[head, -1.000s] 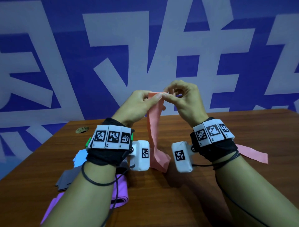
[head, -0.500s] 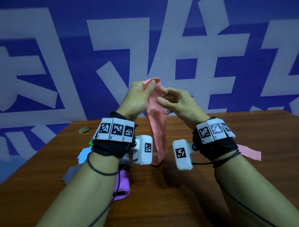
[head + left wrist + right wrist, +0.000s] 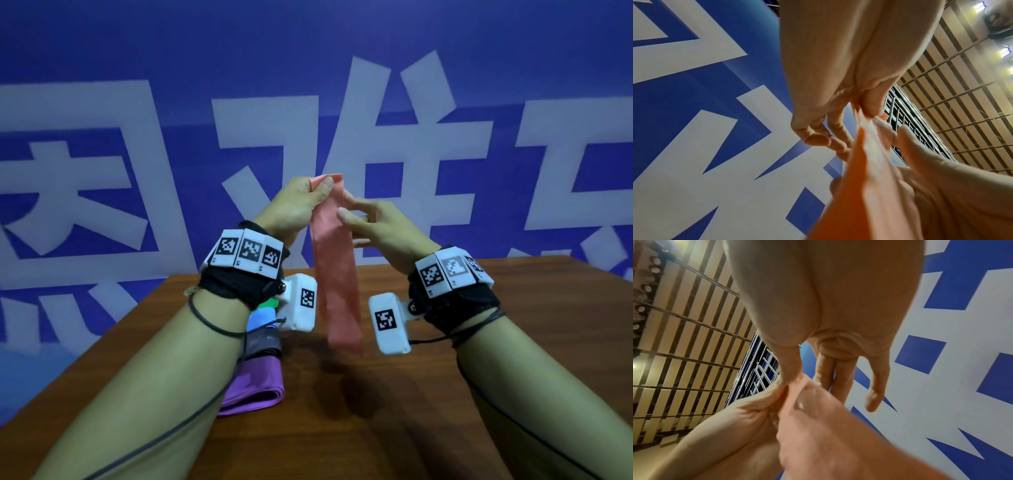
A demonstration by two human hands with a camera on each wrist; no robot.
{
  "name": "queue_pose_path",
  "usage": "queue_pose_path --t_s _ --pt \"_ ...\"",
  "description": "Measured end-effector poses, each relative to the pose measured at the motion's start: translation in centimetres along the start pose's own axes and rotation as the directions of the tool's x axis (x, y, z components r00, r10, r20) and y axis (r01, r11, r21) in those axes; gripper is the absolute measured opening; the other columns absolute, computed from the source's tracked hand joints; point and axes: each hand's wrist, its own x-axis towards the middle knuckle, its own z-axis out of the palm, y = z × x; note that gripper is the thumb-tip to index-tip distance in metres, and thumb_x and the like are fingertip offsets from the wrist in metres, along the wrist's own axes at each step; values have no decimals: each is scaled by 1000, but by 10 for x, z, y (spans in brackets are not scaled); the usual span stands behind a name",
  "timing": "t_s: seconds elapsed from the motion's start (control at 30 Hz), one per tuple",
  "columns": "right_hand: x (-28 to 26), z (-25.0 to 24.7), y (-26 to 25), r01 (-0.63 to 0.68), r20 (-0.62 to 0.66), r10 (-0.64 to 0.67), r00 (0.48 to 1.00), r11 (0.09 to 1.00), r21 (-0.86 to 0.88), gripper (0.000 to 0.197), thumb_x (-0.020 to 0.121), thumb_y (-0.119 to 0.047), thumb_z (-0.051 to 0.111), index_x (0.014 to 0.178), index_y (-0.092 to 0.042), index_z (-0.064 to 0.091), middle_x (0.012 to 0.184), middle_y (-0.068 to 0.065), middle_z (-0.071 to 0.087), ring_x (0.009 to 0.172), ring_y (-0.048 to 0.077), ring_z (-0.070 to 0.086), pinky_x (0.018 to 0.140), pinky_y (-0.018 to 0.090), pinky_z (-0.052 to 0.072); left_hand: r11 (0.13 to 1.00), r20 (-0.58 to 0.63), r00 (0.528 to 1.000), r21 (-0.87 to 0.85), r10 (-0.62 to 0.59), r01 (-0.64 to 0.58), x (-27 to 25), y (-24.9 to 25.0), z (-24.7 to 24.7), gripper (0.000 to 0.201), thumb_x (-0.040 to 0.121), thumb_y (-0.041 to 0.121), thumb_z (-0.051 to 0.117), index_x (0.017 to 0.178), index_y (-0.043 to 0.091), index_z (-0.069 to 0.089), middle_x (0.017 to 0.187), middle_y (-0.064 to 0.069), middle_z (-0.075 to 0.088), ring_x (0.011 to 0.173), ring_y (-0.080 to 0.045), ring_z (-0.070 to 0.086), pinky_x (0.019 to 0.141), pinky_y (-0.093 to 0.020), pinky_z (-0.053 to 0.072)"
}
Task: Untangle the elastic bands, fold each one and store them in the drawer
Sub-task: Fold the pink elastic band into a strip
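Note:
A salmon-pink elastic band (image 3: 337,281) hangs straight down in the air between my hands, its lower end just above the wooden table (image 3: 445,411). My left hand (image 3: 322,188) pinches the band's top edge between thumb and fingers; the left wrist view shows this pinch (image 3: 865,112) with the band (image 3: 859,194) running down from it. My right hand (image 3: 352,222) sits a little lower, with the thumb in front of the band and the straight fingers behind it. In the right wrist view the thumb tip of my right hand (image 3: 797,378) presses on the band (image 3: 813,421).
Folded bands lie in a row on the table under my left forearm: purple (image 3: 253,387) nearest, then grey (image 3: 263,342), light blue (image 3: 260,318) and green (image 3: 267,303). A blue wall with large white characters stands behind the table. No drawer is in view.
Both hands have risen and the pink band has lifted off the table and now hangs free. My right hand has slid down from the top edge to just below my left.

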Motion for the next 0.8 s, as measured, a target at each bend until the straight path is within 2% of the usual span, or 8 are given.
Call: queue_pose_path --t_s 0.17,0.3,0.4,0.5,0.53,0.63,0.73,0.8 --pt "-5 2 -8 -5 -21 5 1000 999 37 43 99 -30 56 115 10 60 112 24 68 105 36 67 95 44 55 999 29 999 22 25 -25 -8 19 4 39 108 23 34 94 9 67 90 -6 70 78 -9 70 74 -19 56" --pt "-6 17 -13 52 27 -58 998 982 179 32 103 -25 48 119 -1 60 107 19 70 98 32 70 84 39 58 1000 63 998 -2 -12 12 -13 24 8 40 108 29 33 96 14 68 113 -16 70 88 -26 69 73 -35 50" --pt "-8 25 -13 45 34 -58 998 946 320 26 106 -22 40 106 -4 59 86 17 68 75 27 70 70 32 58 1000 115 993 -15 14 -12 -13 25 8 43 109 29 30 104 9 68 119 -15 70 55 -17 65 50 -30 52" --pt "-12 30 -13 -4 34 -8 999 932 362 33 107 -27 36 92 -7 58 74 10 63 66 22 64 65 30 56 999 119 991 -12 52 -51 -16 26 10 45 109 27 28 103 8 68 116 -10 72 84 -24 73 74 -44 57" --pt "-12 31 -12 -15 35 3 999 930 367 35 107 -29 35 92 -7 58 73 10 63 66 23 63 65 30 56 998 120 991 -41 52 -47 -17 26 10 46 109 27 27 102 6 67 114 -11 72 84 -24 73 70 -44 58" --pt "-11 35 -9 -32 43 17 999 923 383 40 107 -29 35 86 -5 59 66 8 59 61 21 59 65 30 55 990 80 997 -139 14 -3 -19 24 16 44 110 26 26 98 2 61 106 -21 72 48 -13 64 37 -24 46" --pt "-10 41 -7 -46 7 47 999 906 421 39 106 -28 39 75 -9 52 58 4 44 49 14 48 55 25 51 987 16 1000 -163 8 -5 -17 15 18 44 109 29 29 92 6 61 98 -21 73 33 -10 45 34 -21 38" --pt "-10 41 -4 -61 35 50 998 900 431 39 106 -29 38 76 -9 52 58 3 46 50 16 50 58 27 52 986 -5 1000 -166 -20 19 -16 10 19 43 109 29 29 91 8 61 96 -21 73 35 -11 46 34 -21 38"
